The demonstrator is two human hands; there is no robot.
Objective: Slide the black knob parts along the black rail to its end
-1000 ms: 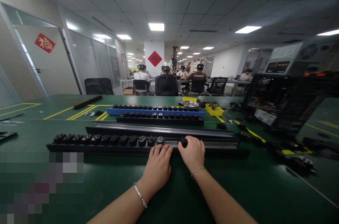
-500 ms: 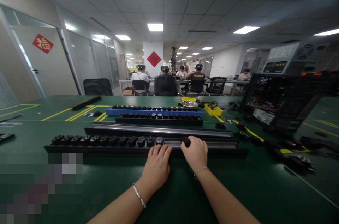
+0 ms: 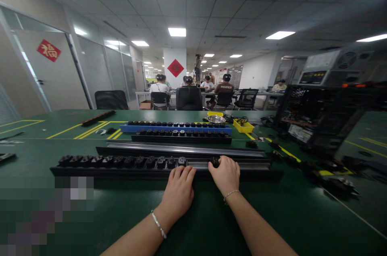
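A long black rail (image 3: 121, 173) with a shiny metal channel lies across the table before me. Dark plug-socket-like modules (image 3: 129, 162) sit in a row along its left and middle part. My left hand (image 3: 179, 187) has its fingers over the rail's front edge, just right of the last module in the row; its thumb is mostly hidden. Further right, my right hand (image 3: 226, 173) pinches a single black module (image 3: 215, 161) at the channel. The fingers partly cover that piece. Bare channel shows between the two hands and right of my right hand.
Behind it lie another metal-lined rail (image 3: 181, 149), a black rail (image 3: 181, 139) and a blue rail (image 3: 175, 129), the latter two with modules. Yellow tray (image 3: 243, 126) and metal bowl (image 3: 216, 119) stand further back. Open computer case (image 3: 308, 115) and loose black parts occupy the right.
My right hand has shifted slightly right along the rail with the black module. My left hand stays in place.
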